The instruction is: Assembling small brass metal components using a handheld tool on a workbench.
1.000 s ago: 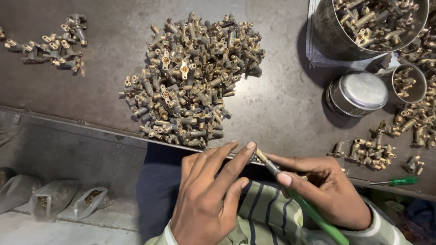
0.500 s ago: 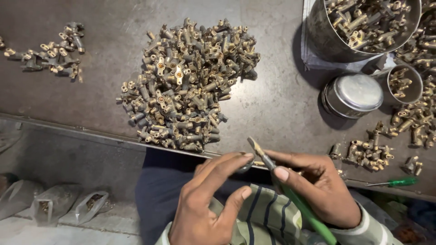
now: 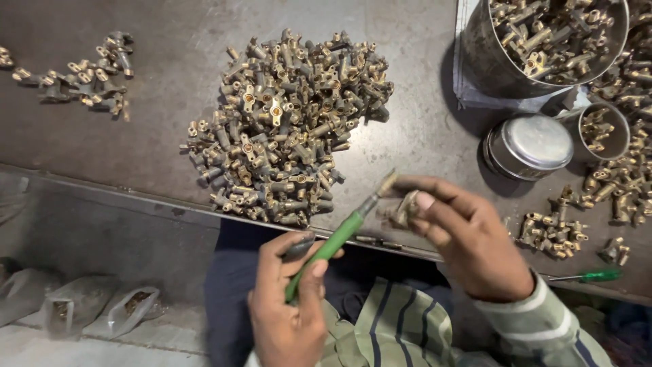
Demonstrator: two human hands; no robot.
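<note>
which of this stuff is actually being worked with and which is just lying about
In use: green-handled tool in the left hand; small brass fitting in the right hand.

Lying about: big pile of fittings, metal bucket, round tin, small green screwdriver, plastic bags.

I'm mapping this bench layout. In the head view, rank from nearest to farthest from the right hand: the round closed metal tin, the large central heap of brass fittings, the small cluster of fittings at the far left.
1. Round closed metal tin: just above the right hand, slightly to its right.
2. Large central heap of brass fittings: up and to its left, mid-table.
3. Small cluster of fittings: far left of the table.
</note>
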